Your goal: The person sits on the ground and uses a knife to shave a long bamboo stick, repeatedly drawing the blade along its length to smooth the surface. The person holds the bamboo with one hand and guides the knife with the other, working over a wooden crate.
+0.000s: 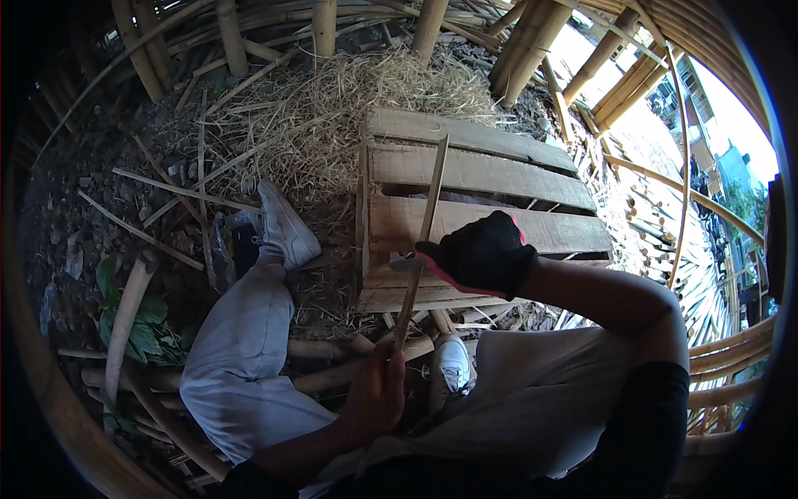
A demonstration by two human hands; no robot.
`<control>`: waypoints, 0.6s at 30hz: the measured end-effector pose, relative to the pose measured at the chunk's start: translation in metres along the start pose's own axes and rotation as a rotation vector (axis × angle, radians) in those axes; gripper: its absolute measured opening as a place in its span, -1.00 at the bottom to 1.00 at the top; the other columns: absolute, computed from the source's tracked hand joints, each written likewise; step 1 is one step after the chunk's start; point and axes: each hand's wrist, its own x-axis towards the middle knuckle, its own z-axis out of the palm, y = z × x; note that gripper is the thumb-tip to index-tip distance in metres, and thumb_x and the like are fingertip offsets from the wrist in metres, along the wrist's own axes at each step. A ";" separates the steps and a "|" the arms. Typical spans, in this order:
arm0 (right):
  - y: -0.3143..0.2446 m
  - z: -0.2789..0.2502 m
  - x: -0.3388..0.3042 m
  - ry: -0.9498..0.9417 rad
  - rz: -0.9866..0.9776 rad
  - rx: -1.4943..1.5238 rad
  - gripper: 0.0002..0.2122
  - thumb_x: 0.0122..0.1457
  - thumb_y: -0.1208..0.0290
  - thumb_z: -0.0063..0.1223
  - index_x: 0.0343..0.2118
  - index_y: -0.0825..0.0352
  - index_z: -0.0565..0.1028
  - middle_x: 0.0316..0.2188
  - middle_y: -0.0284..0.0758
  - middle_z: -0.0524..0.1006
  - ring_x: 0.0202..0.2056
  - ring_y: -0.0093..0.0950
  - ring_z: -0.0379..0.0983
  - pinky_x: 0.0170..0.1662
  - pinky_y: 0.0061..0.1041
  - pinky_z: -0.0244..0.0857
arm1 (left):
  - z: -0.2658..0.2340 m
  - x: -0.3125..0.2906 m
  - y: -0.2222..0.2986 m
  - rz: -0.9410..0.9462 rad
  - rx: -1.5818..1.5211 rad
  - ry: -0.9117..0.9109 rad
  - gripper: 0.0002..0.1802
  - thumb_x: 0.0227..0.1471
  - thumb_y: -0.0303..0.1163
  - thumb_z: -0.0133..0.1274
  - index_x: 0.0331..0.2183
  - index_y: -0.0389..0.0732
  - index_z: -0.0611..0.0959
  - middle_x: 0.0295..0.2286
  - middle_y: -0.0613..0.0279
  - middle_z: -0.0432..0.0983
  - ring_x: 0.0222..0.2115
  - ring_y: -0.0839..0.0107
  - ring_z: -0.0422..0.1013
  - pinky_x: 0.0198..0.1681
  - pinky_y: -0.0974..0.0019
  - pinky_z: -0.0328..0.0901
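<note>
A long, thin bamboo strip [432, 195] slants upward in front of me, its upper end over the wooden slatted crate [482, 170]. My left hand [380, 387] is bare and closed round the strip's lower end, between my knees. My right hand [486, 256], in a black glove with red-pink trim, is closed beside the strip's middle. From its thumb side a short greyish blade, apparently a knife [402, 264], crosses the strip; the glove hides the handle. The crate's top boards lie just beyond the right hand, with gaps between them.
Pale shavings [332, 125] are heaped behind and left of the crate. Loose bamboo strips [179, 191] and a clear plastic bag [221, 249] lie on the dirt at left. Bamboo posts [324, 29] stand at the back, and cut poles [657, 224] are at right.
</note>
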 end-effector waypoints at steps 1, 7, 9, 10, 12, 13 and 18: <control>-0.008 -0.005 -0.010 0.015 -0.032 -0.018 -0.46 0.42 -0.10 -0.19 -0.59 0.09 0.65 -0.71 -0.37 0.56 -0.64 -0.24 0.53 -0.53 -0.26 0.41 | 0.002 0.002 0.001 0.028 0.007 -0.004 -0.62 0.43 -0.18 -0.18 -0.06 -0.32 0.50 -0.39 -0.09 0.50 -0.35 0.03 0.50 -0.21 0.03 0.34; 0.073 0.001 0.035 -0.094 0.355 -0.047 -0.37 0.46 -0.07 -0.37 -0.62 0.17 0.60 -0.65 -0.29 0.59 -0.57 -0.18 0.55 -0.42 -0.16 0.44 | 0.003 0.000 0.004 0.064 0.028 0.037 -0.63 0.43 -0.18 -0.16 -0.07 -0.32 0.50 -0.41 -0.05 0.49 -0.38 0.08 0.49 -0.24 0.06 0.34; 0.046 -0.003 0.029 -0.088 0.359 0.059 -0.37 0.46 -0.08 -0.38 -0.60 0.17 0.62 -0.63 -0.26 0.61 -0.54 -0.19 0.58 -0.40 -0.17 0.45 | 0.003 -0.001 0.003 0.032 0.022 0.038 -0.63 0.42 -0.19 -0.15 -0.06 -0.32 0.50 -0.41 -0.05 0.50 -0.38 0.08 0.50 -0.24 0.07 0.35; 0.027 -0.009 0.025 -0.107 0.338 0.080 -0.37 0.46 -0.09 -0.37 -0.59 0.15 0.63 -0.62 -0.26 0.61 -0.53 -0.19 0.59 -0.39 -0.18 0.46 | 0.002 -0.001 0.004 0.035 0.022 0.038 -0.63 0.42 -0.19 -0.14 -0.06 -0.33 0.50 -0.41 -0.05 0.50 -0.38 0.08 0.50 -0.24 0.07 0.35; 0.000 -0.017 0.007 -0.155 0.267 0.166 -0.38 0.44 -0.13 -0.35 -0.59 0.09 0.65 -0.62 -0.27 0.62 -0.52 -0.18 0.59 -0.37 -0.16 0.47 | 0.001 -0.003 0.005 0.035 0.027 0.034 -0.63 0.42 -0.19 -0.13 -0.05 -0.33 0.50 -0.41 -0.06 0.51 -0.38 0.08 0.51 -0.24 0.08 0.35; 0.007 -0.011 0.008 -0.127 0.268 0.109 -0.39 0.44 -0.13 -0.35 -0.58 0.09 0.65 -0.62 -0.28 0.62 -0.52 -0.19 0.59 -0.36 -0.17 0.47 | 0.002 -0.002 0.004 0.066 0.026 0.045 -0.62 0.41 -0.19 -0.12 -0.04 -0.33 0.51 -0.41 -0.05 0.52 -0.38 0.09 0.51 -0.25 0.09 0.36; 0.089 -0.011 0.042 -0.184 0.461 0.109 -0.39 0.48 -0.04 -0.46 -0.45 0.18 0.65 -0.61 -0.25 0.61 -0.45 -0.15 0.60 -0.24 -0.16 0.48 | 0.003 -0.001 0.004 0.107 0.039 0.067 -0.61 0.40 -0.19 -0.10 -0.01 -0.35 0.51 -0.42 -0.05 0.54 -0.38 0.09 0.53 -0.25 0.09 0.37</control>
